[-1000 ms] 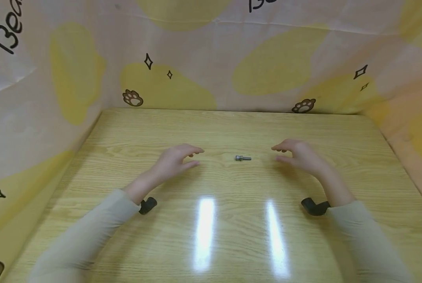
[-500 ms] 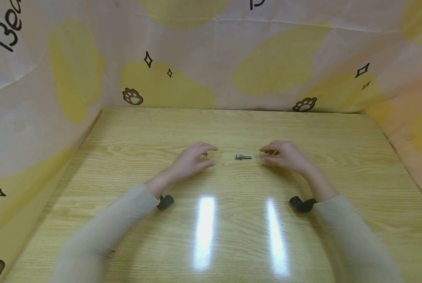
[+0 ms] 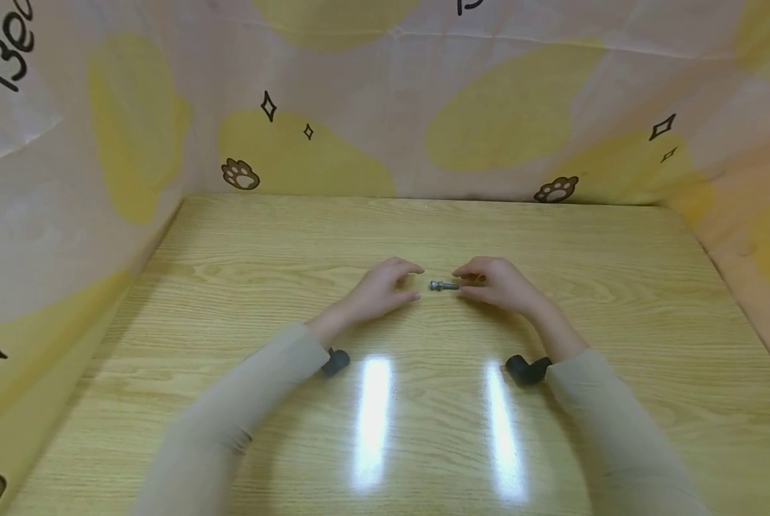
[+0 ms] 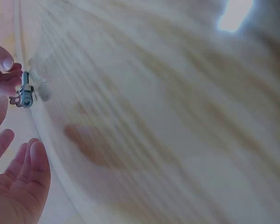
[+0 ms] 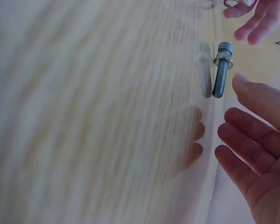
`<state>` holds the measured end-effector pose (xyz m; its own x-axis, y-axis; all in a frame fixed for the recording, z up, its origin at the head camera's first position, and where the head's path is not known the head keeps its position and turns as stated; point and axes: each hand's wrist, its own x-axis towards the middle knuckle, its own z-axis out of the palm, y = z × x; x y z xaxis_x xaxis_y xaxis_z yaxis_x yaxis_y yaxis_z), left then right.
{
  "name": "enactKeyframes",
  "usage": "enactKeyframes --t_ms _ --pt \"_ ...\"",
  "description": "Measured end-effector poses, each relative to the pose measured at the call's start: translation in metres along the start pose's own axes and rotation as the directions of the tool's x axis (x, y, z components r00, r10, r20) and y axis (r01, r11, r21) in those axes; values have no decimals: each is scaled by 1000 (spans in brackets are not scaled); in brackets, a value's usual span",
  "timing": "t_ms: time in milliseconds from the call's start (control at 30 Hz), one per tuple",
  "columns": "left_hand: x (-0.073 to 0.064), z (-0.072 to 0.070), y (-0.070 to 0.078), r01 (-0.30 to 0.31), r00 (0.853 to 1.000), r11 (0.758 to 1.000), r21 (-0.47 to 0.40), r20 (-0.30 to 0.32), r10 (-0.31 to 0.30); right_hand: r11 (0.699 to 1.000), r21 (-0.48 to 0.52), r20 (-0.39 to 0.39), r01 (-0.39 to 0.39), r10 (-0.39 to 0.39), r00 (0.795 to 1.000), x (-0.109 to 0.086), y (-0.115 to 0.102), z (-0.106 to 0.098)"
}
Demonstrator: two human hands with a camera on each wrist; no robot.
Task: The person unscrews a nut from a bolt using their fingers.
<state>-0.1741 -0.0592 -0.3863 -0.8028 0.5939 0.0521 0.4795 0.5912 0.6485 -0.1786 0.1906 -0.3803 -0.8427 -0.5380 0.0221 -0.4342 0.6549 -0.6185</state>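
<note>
A small metal bolt (image 3: 444,285) with a cylindrical head lies on the wooden table between the two hands. In the right wrist view a nut or washer-like ring (image 5: 223,60) sits around its shank close under the head. My left hand (image 3: 385,288) is just left of the head, thumb and fingers apart, holding nothing. On the other side, my right hand (image 3: 496,284) has its thumb and fingertips right beside the threaded end. The right wrist view shows a gap between that hand's thumb (image 5: 259,98) and the bolt.
The wooden table (image 3: 282,236) reflects two bright light strips. Printed fabric (image 3: 359,86) with yellow patches encloses the back and sides. Black wrist-worn pieces (image 3: 525,369) stick out at both sleeves.
Both hands have moved inward toward the bolt, the left one rightward and the right one leftward. The bolt lies where it was.
</note>
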Motion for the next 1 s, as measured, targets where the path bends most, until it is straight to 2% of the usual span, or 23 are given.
enactKeyframes --t_ms 333,600,967,1000 --pt "20 12 4 89 996 995 -38 16 -88 1000 13 -6 6 -5 1000 10 -3 5" --pt "31 19 8 85 996 995 -44 4 -85 999 -16 26 48 -47 999 24 -11 15" --pt "36 23 5 100 995 990 -95 -2 -100 999 -43 27 18 -17 999 28 -13 23" --pt "35 22 7 120 993 988 -93 9 -120 999 -39 28 15 -14 1000 27 -13 22"
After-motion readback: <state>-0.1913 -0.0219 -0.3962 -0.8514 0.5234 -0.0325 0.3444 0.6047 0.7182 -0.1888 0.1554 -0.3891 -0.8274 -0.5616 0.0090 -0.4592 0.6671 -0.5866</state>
